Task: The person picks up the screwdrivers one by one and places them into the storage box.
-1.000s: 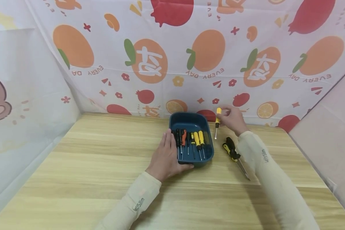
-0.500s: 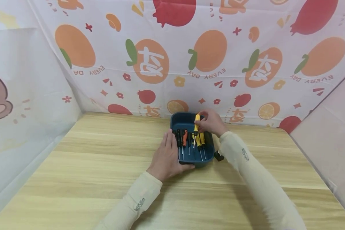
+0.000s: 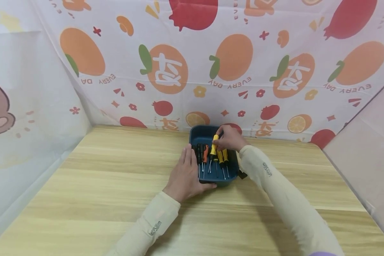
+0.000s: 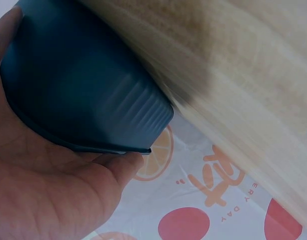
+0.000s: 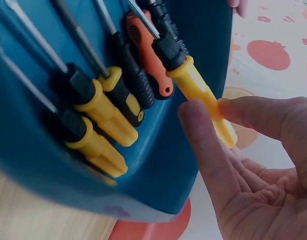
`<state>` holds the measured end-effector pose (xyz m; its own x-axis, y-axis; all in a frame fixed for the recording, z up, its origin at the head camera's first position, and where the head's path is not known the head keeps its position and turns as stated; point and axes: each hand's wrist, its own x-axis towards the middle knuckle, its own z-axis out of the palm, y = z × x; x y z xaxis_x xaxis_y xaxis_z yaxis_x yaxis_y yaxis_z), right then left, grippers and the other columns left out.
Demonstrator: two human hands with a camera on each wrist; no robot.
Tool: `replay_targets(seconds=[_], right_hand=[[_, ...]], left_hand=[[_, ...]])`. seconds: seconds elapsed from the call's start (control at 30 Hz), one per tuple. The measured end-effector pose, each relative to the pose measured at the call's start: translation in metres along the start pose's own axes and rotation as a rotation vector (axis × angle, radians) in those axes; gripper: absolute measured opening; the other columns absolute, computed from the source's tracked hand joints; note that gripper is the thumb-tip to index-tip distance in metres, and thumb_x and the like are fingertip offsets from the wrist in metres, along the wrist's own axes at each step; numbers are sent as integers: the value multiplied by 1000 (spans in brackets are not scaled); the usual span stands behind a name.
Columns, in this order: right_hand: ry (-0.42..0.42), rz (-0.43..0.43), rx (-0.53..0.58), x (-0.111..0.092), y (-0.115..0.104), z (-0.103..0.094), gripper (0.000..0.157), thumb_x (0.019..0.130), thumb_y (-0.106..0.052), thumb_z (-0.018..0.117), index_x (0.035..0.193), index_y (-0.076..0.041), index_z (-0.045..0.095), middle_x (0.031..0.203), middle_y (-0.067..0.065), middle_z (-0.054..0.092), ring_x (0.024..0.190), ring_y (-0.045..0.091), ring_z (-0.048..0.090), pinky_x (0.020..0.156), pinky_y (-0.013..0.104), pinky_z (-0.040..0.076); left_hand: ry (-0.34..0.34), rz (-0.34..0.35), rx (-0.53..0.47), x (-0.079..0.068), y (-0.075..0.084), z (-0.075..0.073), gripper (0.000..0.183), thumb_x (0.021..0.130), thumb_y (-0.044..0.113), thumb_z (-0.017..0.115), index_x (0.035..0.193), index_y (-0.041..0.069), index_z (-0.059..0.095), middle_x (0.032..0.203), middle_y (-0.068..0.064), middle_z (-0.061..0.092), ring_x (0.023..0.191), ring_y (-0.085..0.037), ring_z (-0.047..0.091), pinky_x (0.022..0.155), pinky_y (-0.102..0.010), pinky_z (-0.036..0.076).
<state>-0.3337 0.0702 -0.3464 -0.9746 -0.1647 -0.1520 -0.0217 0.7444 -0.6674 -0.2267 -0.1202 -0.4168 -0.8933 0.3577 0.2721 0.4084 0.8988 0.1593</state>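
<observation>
A dark blue plastic bin [image 3: 201,133] stands at the back of the table. My left hand [image 3: 185,174] rests along its left rim with fingers straight and the thumb at its front wall. My right hand [image 3: 230,138] pinches a yellow-handled screwdriver [image 5: 196,85] between thumb and forefinger, shaft pointing down into the bin. In the bin lie several screwdrivers side by side: an orange-handled screwdriver [image 5: 146,50], black-handled ones, a black-and-yellow one [image 5: 122,95], and two with yellow handles. The right wrist view shows the held screwdriver slanting above the others.
Beside the bin's right wall, a black handle end [image 3: 242,174] shows, the rest hidden under my right sleeve [image 3: 259,167]. The wooden table [image 3: 115,170] extends to the front and both sides. A fruit-print cloth [image 3: 121,96] hangs close behind the bin.
My right hand has carried the yellow-handled screwdriver left from beside the bin to over it, then lowered it among the others. My left hand stays on the bin.
</observation>
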Motion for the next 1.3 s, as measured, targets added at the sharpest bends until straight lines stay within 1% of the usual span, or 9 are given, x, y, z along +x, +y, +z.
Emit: replay_targets(seconds=[0.17, 0.3, 0.4, 0.57, 0.77, 0.93, 1.13, 1.3], right_hand=[[-36, 32, -18, 4, 0, 0, 25, 95, -14, 73, 110, -1, 58, 96, 16, 72, 78, 25, 75, 82, 38, 62], [-76, 53, -32, 9, -1, 0, 23, 96, -14, 72, 110, -1, 58, 95, 16, 72, 78, 25, 75, 80, 36, 62], [-119, 61, -43, 13, -5, 0, 23, 96, -15, 71, 110, -2, 58, 94, 14, 72, 79, 25, 75, 81, 36, 62], [-174, 43, -66, 16, -4, 3, 22, 97, -15, 70, 110, -1, 58, 91, 14, 72, 80, 26, 73, 81, 37, 62], [-229, 0, -98, 18, -1, 10, 19, 98, -12, 68, 110, -1, 58, 89, 13, 70, 78, 26, 70, 78, 35, 62], [-242, -5, -151, 21, 2, 16, 20, 99, -13, 67, 112, -2, 58, 86, 11, 70, 74, 22, 68, 76, 34, 61], [-232, 8, -191, 24, 0, 17, 17, 98, -14, 68, 107, -3, 60, 89, 10, 70, 77, 23, 69, 76, 33, 62], [-233, -4, -249, 24, -3, 18, 13, 99, -14, 68, 103, -3, 62, 90, 9, 70, 77, 20, 67, 74, 31, 61]], left_hand=[[-6, 1, -7, 0, 0, 1, 133, 70, 84, 67, 152, -13, 29, 161, -29, 23, 148, -42, 27, 119, -42, 30], [-1, 1, -8, 1, 0, 0, 132, 70, 84, 67, 152, -13, 30, 161, -29, 25, 148, -42, 28, 119, -42, 31], [-4, -11, -9, 1, 0, -2, 132, 70, 84, 67, 153, -12, 30, 162, -29, 24, 148, -42, 27, 118, -42, 32], [-29, -32, -29, -1, 1, -1, 134, 70, 84, 68, 154, -11, 27, 163, -28, 21, 149, -42, 26, 117, -41, 33], [-33, -23, -13, -5, 3, -1, 133, 70, 85, 66, 153, -12, 29, 162, -29, 22, 149, -41, 26, 119, -41, 31], [-26, -13, -3, -7, 6, 0, 133, 70, 86, 66, 153, -13, 29, 162, -30, 22, 149, -40, 26, 120, -40, 30], [-6, 0, 13, -7, 6, 0, 133, 70, 85, 66, 152, -13, 29, 161, -31, 24, 149, -41, 27, 120, -40, 29], [-22, -13, 24, -6, 5, -1, 134, 70, 86, 65, 152, -13, 29, 161, -30, 23, 149, -41, 26, 120, -40, 29]])
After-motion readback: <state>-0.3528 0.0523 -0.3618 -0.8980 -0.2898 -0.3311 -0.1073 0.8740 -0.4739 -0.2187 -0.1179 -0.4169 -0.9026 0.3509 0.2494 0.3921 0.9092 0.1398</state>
